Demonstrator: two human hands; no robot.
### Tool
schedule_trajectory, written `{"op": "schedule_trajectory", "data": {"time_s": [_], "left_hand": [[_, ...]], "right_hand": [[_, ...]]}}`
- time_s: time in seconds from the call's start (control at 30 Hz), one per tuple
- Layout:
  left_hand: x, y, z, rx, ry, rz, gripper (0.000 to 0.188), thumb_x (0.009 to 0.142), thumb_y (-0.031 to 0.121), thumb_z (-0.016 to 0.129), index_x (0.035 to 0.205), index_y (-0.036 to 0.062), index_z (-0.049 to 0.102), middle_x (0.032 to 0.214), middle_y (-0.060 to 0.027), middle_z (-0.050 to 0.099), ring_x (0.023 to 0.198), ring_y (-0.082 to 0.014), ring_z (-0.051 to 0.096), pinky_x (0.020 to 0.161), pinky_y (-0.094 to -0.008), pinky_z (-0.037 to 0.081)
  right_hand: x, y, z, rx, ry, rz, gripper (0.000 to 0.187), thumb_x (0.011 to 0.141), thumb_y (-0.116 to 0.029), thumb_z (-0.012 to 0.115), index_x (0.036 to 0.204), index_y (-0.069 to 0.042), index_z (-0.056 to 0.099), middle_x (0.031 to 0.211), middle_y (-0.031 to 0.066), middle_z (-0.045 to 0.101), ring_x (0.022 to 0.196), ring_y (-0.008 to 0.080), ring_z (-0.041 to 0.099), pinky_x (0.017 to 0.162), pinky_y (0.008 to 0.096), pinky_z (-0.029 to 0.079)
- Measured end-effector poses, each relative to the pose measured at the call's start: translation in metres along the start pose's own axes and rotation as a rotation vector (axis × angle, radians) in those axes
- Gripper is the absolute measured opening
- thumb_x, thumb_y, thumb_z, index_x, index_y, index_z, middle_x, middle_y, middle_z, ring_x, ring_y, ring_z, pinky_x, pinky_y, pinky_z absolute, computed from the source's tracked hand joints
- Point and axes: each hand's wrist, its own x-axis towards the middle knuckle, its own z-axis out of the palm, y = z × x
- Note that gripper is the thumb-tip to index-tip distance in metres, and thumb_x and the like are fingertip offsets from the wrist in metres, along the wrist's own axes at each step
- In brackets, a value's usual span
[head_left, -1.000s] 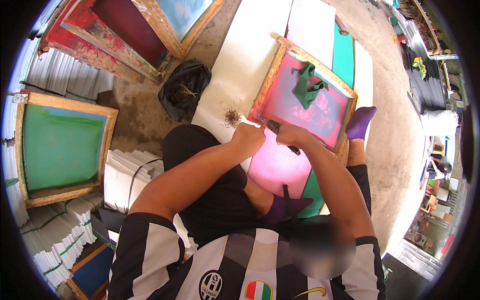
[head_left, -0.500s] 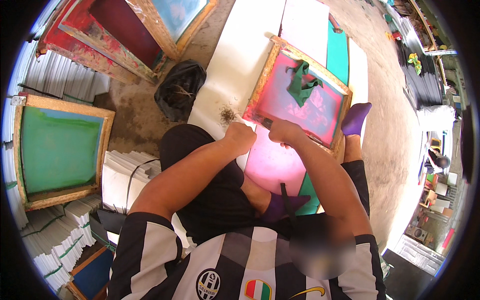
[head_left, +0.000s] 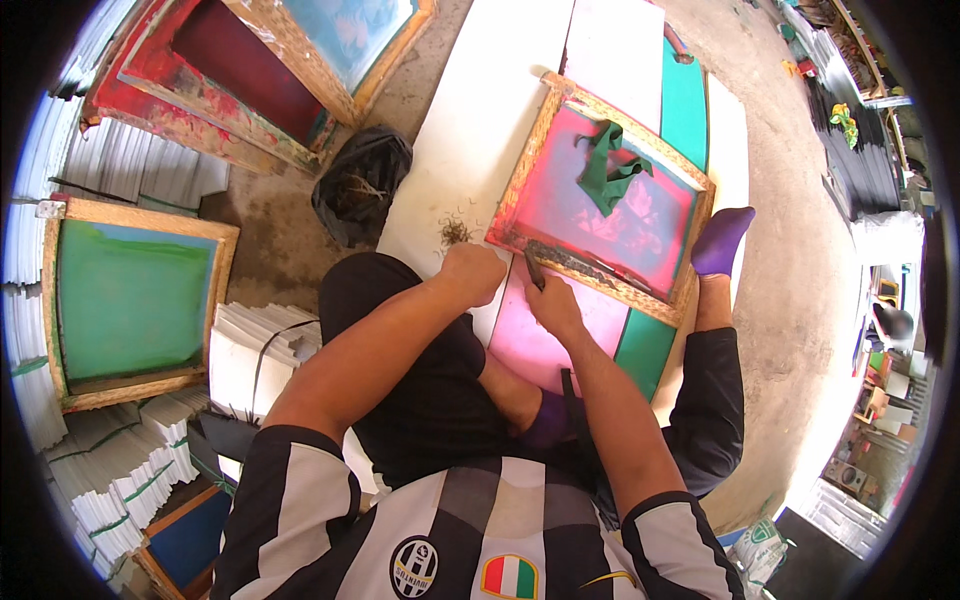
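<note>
**Scraping at the near rail of the pink screen frame**

Head view:
- Left hand (head_left: 472,272) is a closed fist at the near-left corner of the wooden screen frame (head_left: 600,195); can't tell if it holds anything, looks like it's bracing the corner.
- Right hand (head_left: 553,305) has its fingers pinched shut on a small dark tool (head_left: 534,270), tip touching the frame's near rail.
- Frame lies flat on the white surface (head_left: 480,130), partly over a pink sheet (head_left: 560,340). Its long axis runs from near-left to far-right; the near rail faces the person.
- Green rag (head_left: 608,170) sits on the mesh; small debris pile (head_left: 455,232) just beside the fist.

Risks, my read:
- The tool could slip off the rail into the mesh and tear it.
- Frame may skid if the fist lets up.
- Debris could get onto the pink sheet.
</note>
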Motion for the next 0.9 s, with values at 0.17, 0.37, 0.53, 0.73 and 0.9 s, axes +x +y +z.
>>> {"op": "schedule_trajectory", "data": {"time_s": [0.17, 0.37, 0.53, 0.73, 0.9], "left_hand": [[0.002, -0.001, -0.012, -0.029, -0.045, -0.072, 0.028, 0.087, 0.031, 0.073, 0.097, 0.0056, 0.078, 0.100, -0.0153, 0.075, 0.096, -0.0331, 0.074, 0.079, -0.0462, 0.059], [0.002, -0.001, -0.017, -0.075, -0.037, -0.085, 0.030, 0.087, 0.033, 0.074, 0.097, 0.0053, 0.078, 0.100, -0.0157, 0.075, 0.096, -0.0343, 0.074, 0.081, -0.0467, 0.059], [0.002, -0.005, -0.017, -0.090, -0.031, -0.085, 0.028, 0.087, 0.033, 0.073, 0.094, 0.0059, 0.078, 0.099, -0.0158, 0.075, 0.095, -0.0345, 0.074, 0.081, -0.0465, 0.059], [0.003, -0.008, -0.013, -0.103, -0.025, -0.069, 0.028, 0.087, 0.033, 0.072, 0.095, 0.0071, 0.078, 0.099, -0.0144, 0.076, 0.094, -0.0340, 0.074, 0.081, -0.0461, 0.059], [0.005, -0.007, -0.014, -0.087, -0.007, -0.041, 0.029, 0.088, 0.034, 0.071, 0.099, 0.0082, 0.078, 0.099, -0.0141, 0.076, 0.094, -0.0339, 0.074, 0.081, -0.0474, 0.059]], "right_hand": [[-0.020, -0.021, -0.019, 0.102, -0.163, 0.102, 0.034, 0.092, -0.029, 0.054, 0.098, 0.002, 0.066, 0.087, 0.0249, 0.071, 0.080, 0.0303, 0.075, 0.071, 0.0439, 0.059], [-0.004, -0.010, -0.031, 0.389, -0.402, 0.076, 0.025, 0.089, -0.021, 0.062, 0.098, 0.003, 0.062, 0.083, 0.0171, 0.068, 0.074, 0.0263, 0.073, 0.058, 0.0423, 0.057], [-0.008, -0.039, -0.056, 0.456, -0.537, 0.279, 0.036, 0.092, -0.022, 0.066, 0.114, 0.004, 0.056, 0.090, 0.0210, 0.069, 0.076, 0.0334, 0.073, 0.062, 0.0490, 0.060], [0.009, -0.046, -0.076, 0.406, -0.684, 0.401, 0.046, 0.095, -0.024, 0.066, 0.127, 0.005, 0.049, 0.102, 0.0315, 0.069, 0.086, 0.0396, 0.075, 0.070, 0.0540, 0.063], [0.032, -0.046, -0.085, 0.307, -0.778, 0.483, 0.043, 0.098, -0.028, 0.064, 0.125, 0.004, 0.054, 0.100, 0.0326, 0.071, 0.085, 0.0413, 0.075, 0.075, 0.0544, 0.063]]}}
